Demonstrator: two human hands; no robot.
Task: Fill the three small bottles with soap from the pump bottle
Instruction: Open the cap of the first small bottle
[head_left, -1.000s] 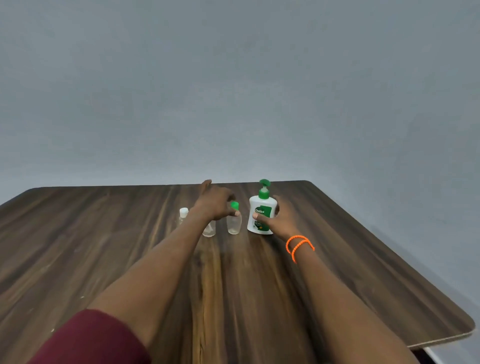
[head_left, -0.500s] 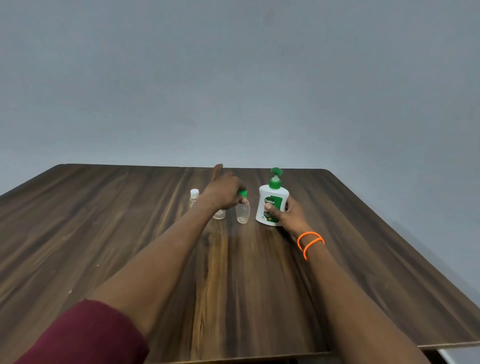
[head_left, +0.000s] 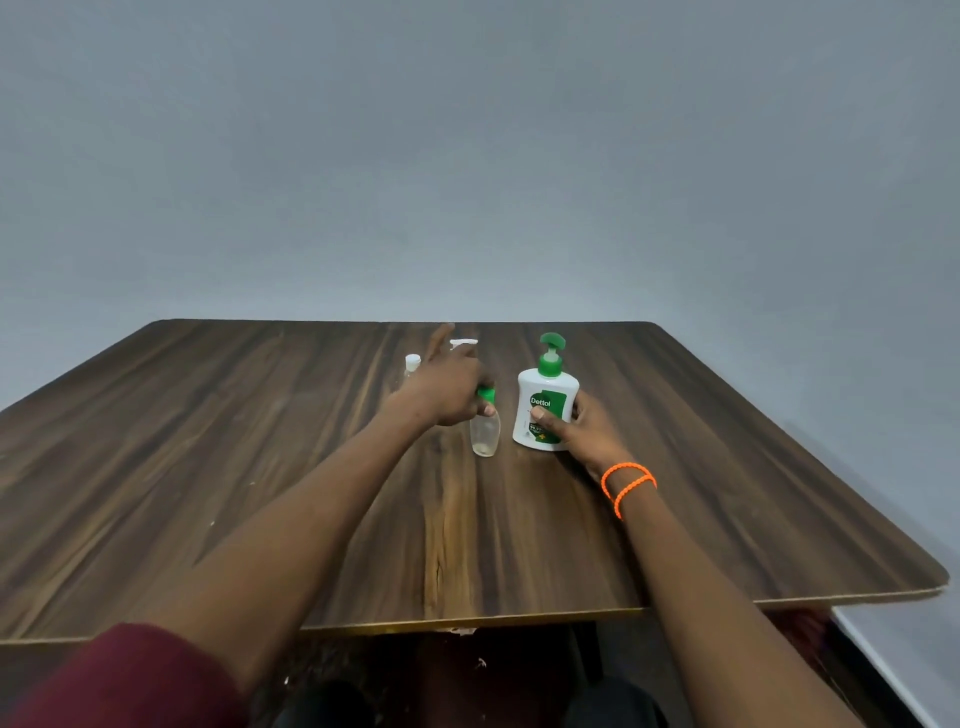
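Head view showed the left hand (head_left: 451, 387) now pinching the green-capped clear small bottle (head_left: 485, 431) nearer the white green-pump soap bottle (head_left: 545, 402), right-hand fingers (head_left: 540, 414) clamped around that, ready for uncapping.

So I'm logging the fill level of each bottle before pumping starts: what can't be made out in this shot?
Head view only:
- Middle small bottle: body hidden behind the left hand; only its white top shows.
- Far small bottle: too small; the left hand covers part of it.
- Green-capped bottle: contents unreadable; cap half covered by the fingers.
- Pump bottle: opaque, so its level is hidden; the right hand covers its lower label.
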